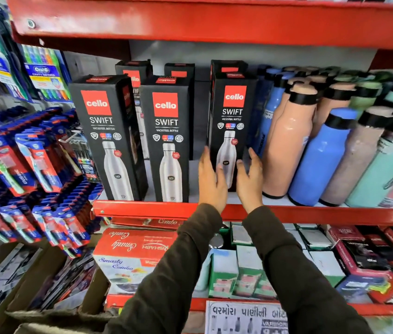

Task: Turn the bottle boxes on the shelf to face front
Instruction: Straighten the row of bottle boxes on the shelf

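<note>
Three tall black bottle boxes with red logo squares stand in the front row of the red shelf (142, 209). The left box (105, 138) is turned slightly, showing its side. The middle box (167, 138) faces front. The right box (232, 121) faces front and sits a little further back. My left hand (211, 179) presses its lower left edge and my right hand (251, 177) its lower right edge, fingers spread around it. More black boxes (178, 71) stand behind in a second row, mostly hidden.
Loose bottles in peach (287, 141), blue (320, 160) and mint stand close against the right box's right side. Toothbrush packs (29, 160) hang at the left. The shelf below holds red combo boxes (133, 244) and small green and white boxes.
</note>
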Motion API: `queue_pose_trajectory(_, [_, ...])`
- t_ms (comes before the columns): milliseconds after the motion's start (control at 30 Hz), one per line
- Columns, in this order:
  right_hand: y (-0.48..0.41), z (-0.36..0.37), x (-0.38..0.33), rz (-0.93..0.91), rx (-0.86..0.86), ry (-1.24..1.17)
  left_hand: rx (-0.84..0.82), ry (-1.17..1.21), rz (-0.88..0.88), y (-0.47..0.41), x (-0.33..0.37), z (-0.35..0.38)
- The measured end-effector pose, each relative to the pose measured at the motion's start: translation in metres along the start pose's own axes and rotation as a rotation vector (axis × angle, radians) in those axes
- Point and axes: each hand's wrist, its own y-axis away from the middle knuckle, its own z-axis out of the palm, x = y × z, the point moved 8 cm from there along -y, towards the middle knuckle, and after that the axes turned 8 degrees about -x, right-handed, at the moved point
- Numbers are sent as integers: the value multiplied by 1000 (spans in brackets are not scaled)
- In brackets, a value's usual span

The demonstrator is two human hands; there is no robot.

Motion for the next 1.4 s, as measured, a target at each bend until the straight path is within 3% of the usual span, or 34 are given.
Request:
queue_pose_trajectory(233, [-17,8,29,130,-157,-20,21,85,-306,-33,-45,4])
queue_pose_trajectory(700, [18,-7,17,11,-103,25,54,-21,-243,0,-33,-13])
queue_pose_trajectory(1400, [55,-16,-2,41,-176,64,10,-72,-222,36,-9,-21])
